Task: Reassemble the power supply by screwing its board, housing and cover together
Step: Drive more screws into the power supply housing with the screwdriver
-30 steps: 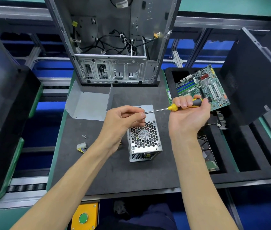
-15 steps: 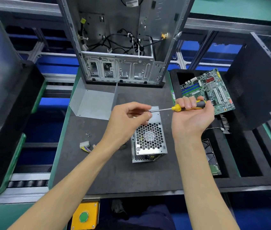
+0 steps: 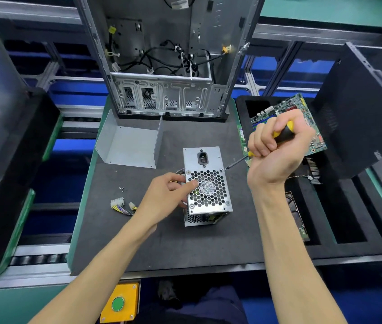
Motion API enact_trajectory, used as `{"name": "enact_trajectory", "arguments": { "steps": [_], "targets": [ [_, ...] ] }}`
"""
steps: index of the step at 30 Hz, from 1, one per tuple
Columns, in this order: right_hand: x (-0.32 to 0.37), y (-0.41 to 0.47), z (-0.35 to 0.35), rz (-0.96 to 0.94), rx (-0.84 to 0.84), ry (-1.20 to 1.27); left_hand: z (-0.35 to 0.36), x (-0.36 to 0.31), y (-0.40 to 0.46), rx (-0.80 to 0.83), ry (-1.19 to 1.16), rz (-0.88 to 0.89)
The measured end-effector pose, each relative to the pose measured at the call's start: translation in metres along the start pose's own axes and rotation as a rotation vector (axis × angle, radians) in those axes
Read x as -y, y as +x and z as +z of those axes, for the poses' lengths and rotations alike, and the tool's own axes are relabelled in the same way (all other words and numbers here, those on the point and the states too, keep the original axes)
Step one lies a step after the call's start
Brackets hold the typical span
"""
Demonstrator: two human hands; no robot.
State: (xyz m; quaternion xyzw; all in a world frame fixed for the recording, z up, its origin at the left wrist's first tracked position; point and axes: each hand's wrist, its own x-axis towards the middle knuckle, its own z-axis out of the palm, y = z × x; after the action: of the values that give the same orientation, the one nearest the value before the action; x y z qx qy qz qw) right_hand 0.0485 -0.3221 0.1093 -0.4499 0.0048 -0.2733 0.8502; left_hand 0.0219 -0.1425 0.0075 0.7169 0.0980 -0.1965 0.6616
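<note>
The black-and-yellow screwdriver handle (image 3: 284, 134) is largely hidden inside the right hand's curled fingers (image 3: 261, 141); small loose screws (image 3: 121, 188) left of them are too small to resolve.

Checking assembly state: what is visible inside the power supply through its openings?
Through the power supply's honeycomb grille a fan hub shows; the lower open end reveals part of a board. The rest is hidden by the metal housing and the left hand.
</note>
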Motion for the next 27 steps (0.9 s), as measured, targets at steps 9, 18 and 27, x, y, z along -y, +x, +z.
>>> {"name": "enact_trajectory", "arguments": {
  "steps": [9, 18, 27],
  "targets": [
    [-0.011, 0.001, 0.002, -0.010, 0.039, -0.043, 0.002, 0.001, 0.000, -0.001, -0.056, -0.004],
    [-0.022, 0.000, 0.001, -0.040, 0.159, -0.152, 0.002, 0.000, 0.002, 0.001, -0.057, 0.002],
    [-0.020, -0.003, 0.009, 0.002, 0.272, -0.392, 0.000, 0.002, 0.003, 0.017, -0.050, -0.002]
  ]
}}
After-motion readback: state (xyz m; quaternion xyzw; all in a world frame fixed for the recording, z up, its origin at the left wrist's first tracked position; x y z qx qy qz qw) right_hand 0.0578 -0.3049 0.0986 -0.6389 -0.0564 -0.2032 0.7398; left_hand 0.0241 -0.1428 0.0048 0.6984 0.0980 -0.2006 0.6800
